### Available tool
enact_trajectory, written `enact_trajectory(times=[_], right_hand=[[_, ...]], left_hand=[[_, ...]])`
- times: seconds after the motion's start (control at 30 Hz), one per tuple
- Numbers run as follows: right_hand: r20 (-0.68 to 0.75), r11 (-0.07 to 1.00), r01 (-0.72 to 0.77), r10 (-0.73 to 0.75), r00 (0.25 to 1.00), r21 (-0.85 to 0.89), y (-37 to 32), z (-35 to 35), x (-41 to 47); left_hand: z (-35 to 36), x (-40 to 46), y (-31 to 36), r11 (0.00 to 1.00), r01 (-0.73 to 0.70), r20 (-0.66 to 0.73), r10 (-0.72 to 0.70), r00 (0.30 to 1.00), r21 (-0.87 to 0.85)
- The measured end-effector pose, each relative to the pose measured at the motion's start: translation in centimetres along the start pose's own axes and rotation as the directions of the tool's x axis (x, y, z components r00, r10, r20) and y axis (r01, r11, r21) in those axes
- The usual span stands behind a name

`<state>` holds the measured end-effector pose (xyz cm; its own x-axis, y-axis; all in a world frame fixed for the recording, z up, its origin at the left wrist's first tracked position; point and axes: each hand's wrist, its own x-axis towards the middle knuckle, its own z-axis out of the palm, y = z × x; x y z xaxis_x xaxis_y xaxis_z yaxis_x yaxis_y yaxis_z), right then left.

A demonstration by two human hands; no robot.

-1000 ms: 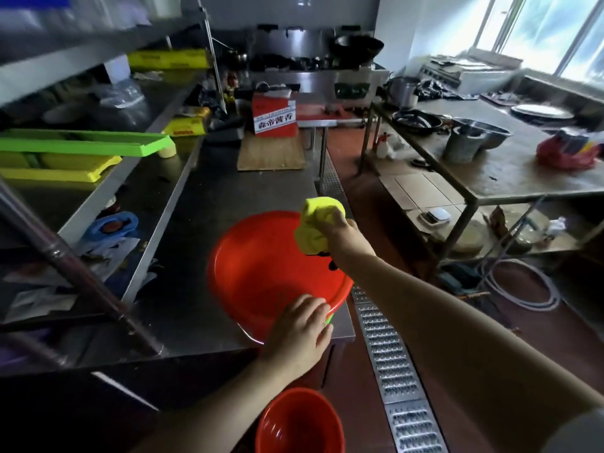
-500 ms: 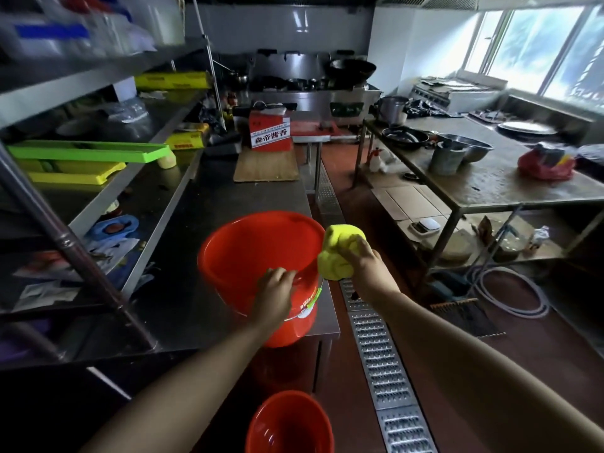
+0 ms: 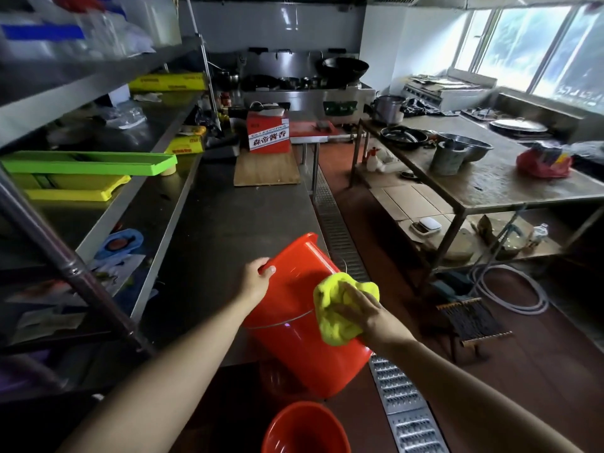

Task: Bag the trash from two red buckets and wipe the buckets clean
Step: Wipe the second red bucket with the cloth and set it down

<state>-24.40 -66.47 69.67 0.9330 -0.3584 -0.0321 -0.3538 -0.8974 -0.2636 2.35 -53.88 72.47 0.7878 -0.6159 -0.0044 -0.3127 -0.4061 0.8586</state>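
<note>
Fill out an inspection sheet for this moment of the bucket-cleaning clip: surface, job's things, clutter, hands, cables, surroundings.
Surface: steel counter, bare metal in the middle stretch.
Job's things: red bucket tipped on its side at the counter's near edge, mouth facing away; yellow cloth pressed on its outer wall; second red bucket on the floor below, mouth up.
Clutter: red carton on a wooden board; green tray and yellow tray on the shelf.
Hands: left hand grips the tipped bucket's rim; right hand holds the cloth against it.
Cables: coiled hose on the floor under the side table.
Surroundings: floor drain grate, wok on the range, windows at right.
</note>
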Motion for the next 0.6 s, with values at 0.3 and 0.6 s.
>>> enact_trajectory(times=[0.3,0.6], right_hand=[[0.005,0.998,-0.024,0.024,1.000,-0.062,-1.2,2.3,0.6],[-0.083,0.998,-0.014,0.009,0.996,-0.063,0.1,2.5,1.2]], left_hand=[[0.2,-0.9,-7.5,0.632,-0.582,0.494,0.338,0.801,0.512],[-2.4,0.7,-5.1,0.732,-0.581,0.372,0.459,0.807,0.356]])
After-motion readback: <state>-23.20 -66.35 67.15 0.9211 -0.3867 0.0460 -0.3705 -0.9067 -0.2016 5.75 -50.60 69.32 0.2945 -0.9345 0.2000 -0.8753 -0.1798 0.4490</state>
